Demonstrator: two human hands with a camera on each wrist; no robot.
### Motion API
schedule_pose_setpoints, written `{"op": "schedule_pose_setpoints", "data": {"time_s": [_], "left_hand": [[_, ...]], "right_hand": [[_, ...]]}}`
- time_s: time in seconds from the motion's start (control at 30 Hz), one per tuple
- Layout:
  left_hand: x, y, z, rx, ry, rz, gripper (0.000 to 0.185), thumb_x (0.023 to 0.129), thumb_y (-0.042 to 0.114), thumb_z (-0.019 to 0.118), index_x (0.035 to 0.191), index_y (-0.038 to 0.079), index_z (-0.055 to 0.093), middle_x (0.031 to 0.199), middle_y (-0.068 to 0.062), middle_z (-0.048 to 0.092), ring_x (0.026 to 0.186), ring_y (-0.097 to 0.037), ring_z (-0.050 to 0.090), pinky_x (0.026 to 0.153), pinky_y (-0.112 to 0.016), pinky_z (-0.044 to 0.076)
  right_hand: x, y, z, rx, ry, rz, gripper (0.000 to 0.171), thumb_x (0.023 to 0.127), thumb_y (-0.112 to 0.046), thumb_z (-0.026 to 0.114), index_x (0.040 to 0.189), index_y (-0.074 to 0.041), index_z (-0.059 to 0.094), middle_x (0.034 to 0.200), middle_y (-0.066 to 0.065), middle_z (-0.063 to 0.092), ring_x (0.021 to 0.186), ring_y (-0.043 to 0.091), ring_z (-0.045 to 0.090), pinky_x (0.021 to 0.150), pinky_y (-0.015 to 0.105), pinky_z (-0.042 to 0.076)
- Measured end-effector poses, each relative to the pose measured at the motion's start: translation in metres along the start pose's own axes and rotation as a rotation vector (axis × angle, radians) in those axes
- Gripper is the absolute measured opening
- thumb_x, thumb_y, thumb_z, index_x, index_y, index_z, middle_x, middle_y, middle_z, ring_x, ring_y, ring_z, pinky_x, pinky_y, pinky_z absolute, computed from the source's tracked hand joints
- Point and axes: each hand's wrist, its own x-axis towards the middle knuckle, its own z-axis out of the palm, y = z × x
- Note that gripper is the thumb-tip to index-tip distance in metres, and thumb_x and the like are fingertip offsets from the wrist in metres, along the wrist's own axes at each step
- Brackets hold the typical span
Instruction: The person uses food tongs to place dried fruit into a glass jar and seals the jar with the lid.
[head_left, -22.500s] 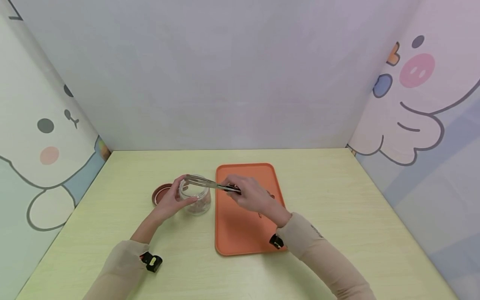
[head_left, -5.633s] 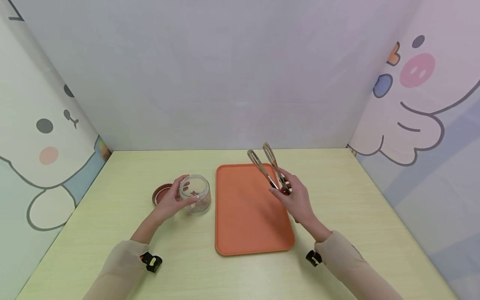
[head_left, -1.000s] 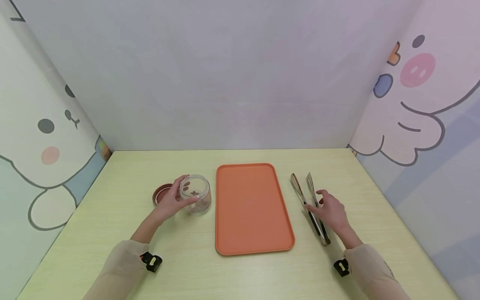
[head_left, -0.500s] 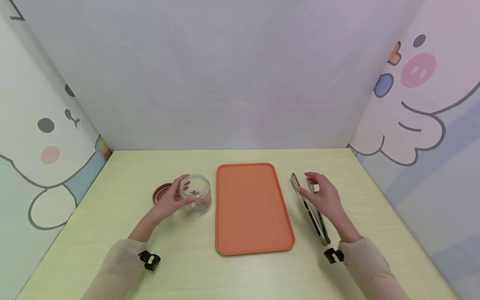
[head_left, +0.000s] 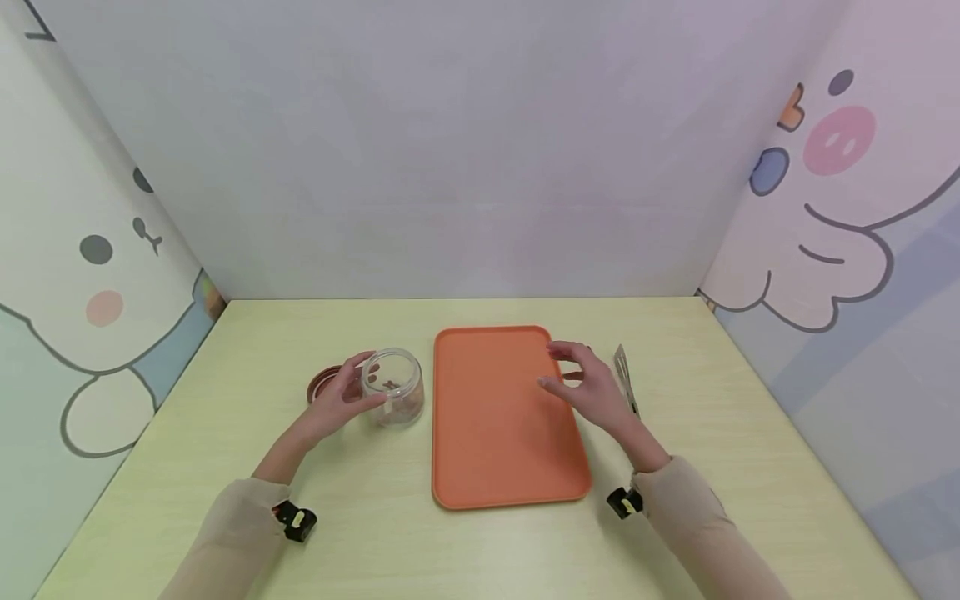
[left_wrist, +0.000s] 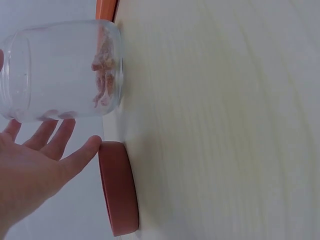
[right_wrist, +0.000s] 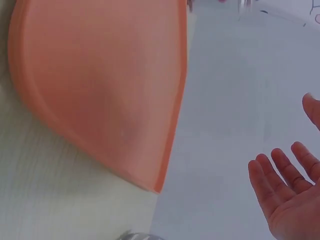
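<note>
My left hand [head_left: 336,407] holds a clear glass jar [head_left: 406,406] near its rim, thumb on the near side and fingers behind. The jar stands upright on the table without a lid. Several small reddish-brown pieces [left_wrist: 104,75] lie on its bottom, seen in the left wrist view. Beside the fingers rests a brown round lid [left_wrist: 119,187], partly hidden by the hand in the head view. Over the right edge of the orange tray [head_left: 502,442] hovers my right hand [head_left: 592,393], fingers spread and holding nothing. Metal tongs [head_left: 625,377] lie to its right, mostly covered by the hand and forearm.
The tray lies flat between the jar and the tongs, its bare surface showing. Pale wood-look table [head_left: 360,533] surrounds it. A plain back wall [head_left: 465,167] and side walls printed with cartoon animals enclose the table.
The tray's pieces and the tongs' earlier lift are past: the tongs were set down on the right and released. The right hand then rose and moved left toward the tray. The left hand stayed at the jar.
</note>
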Motion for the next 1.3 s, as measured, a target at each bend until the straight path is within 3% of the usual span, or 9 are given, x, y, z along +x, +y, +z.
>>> {"op": "schedule_pose_setpoints", "data": {"time_s": [0.33,0.43,0.6,0.77,1.3], "left_hand": [[0.000,0.000,-0.001,-0.011,-0.014,0.011,0.072,0.082,0.022,0.064,0.137,0.012,0.020,0.134,-0.027,0.028,0.119,-0.040,0.032,0.091,-0.046,0.033],[-0.002,0.008,0.000,-0.008,-0.012,0.010,0.070,0.082,0.017,0.063,0.137,0.009,0.021,0.133,-0.028,0.029,0.118,-0.041,0.032,0.090,-0.046,0.034],[-0.002,0.005,-0.002,-0.003,-0.012,0.010,0.070,0.081,0.018,0.064,0.137,0.011,0.022,0.132,-0.028,0.030,0.118,-0.040,0.033,0.090,-0.047,0.033],[-0.001,0.000,-0.004,0.005,-0.007,0.015,0.071,0.081,0.019,0.065,0.137,0.012,0.022,0.132,-0.028,0.031,0.119,-0.038,0.034,0.090,-0.045,0.034],[-0.001,0.000,-0.005,0.006,-0.012,0.012,0.071,0.081,0.021,0.065,0.137,0.012,0.023,0.130,-0.027,0.033,0.117,-0.039,0.036,0.088,-0.041,0.037]], "right_hand": [[0.010,-0.005,0.035,0.187,-0.125,0.014,0.047,0.080,-0.004,0.064,0.122,0.002,0.045,0.115,0.017,0.049,0.106,0.035,0.045,0.079,0.048,0.042],[0.014,-0.005,0.043,0.223,-0.141,0.006,0.046,0.080,-0.005,0.064,0.121,0.002,0.045,0.114,0.016,0.049,0.106,0.034,0.045,0.079,0.047,0.043],[0.021,-0.008,0.055,0.234,-0.148,-0.013,0.045,0.080,-0.005,0.065,0.121,0.001,0.047,0.111,0.016,0.051,0.104,0.033,0.048,0.077,0.043,0.045],[0.026,-0.008,0.063,0.233,-0.184,0.032,0.046,0.081,-0.010,0.064,0.123,-0.004,0.045,0.112,0.011,0.051,0.105,0.030,0.049,0.079,0.037,0.045],[0.040,-0.006,0.091,0.261,-0.262,0.089,0.048,0.081,-0.011,0.065,0.123,-0.006,0.045,0.112,0.008,0.051,0.105,0.031,0.049,0.078,0.033,0.045]]}}
